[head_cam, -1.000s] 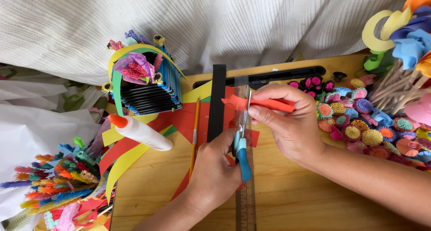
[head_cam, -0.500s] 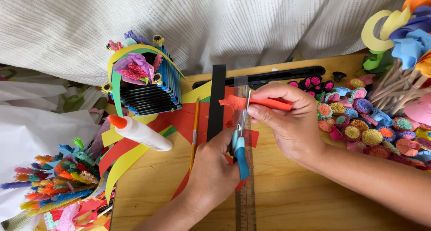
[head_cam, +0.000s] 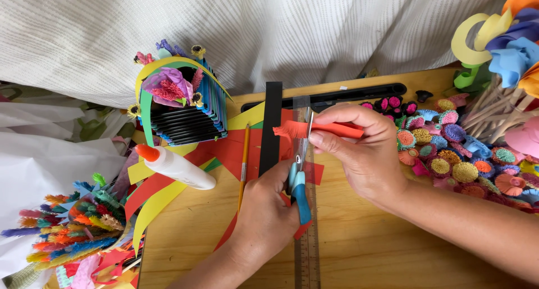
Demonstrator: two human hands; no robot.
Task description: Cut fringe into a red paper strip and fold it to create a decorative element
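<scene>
Left hand in closed grip on blue-handled scissors, blades at fringed orange paper strip (pinched in right hand) above clear ruler on table.

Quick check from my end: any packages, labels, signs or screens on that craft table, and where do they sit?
No signs or screens in view.
Glue bottle: the one package, lying on its side left of the left hand, white body, orange cap; no label visible.
Clear ruler: flat under the scissors, printed scale markings along it.
</scene>
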